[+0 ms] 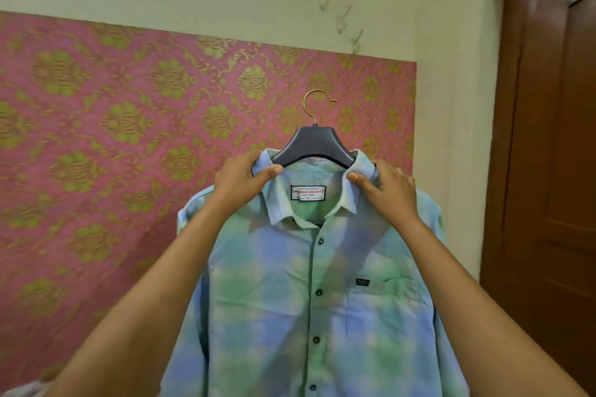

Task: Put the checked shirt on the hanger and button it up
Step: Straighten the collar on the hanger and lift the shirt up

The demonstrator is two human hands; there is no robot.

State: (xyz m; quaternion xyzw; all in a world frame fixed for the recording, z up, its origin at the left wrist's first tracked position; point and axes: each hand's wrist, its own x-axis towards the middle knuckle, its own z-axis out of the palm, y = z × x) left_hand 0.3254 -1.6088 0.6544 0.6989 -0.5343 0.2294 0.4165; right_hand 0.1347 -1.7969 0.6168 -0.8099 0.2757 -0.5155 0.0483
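The checked shirt [290,293], blue and green, hangs in front of me on a dark plastic hanger [311,145] with a gold hook. Its front is closed, with several dark buttons down the placket; the collar stands open and shows a white label. My left hand [243,180] pinches the left side of the collar at the shoulder. My right hand [385,192] grips the right side of the collar, thumb on the fold. Both hands hold the shirt up in the air, and the hook hangs on nothing.
Behind the shirt is a pink wall panel [129,126] with gold flowers. Several wall hooks [342,21] sit on the cream wall above it. A brown wooden door [551,138] stands at the right.
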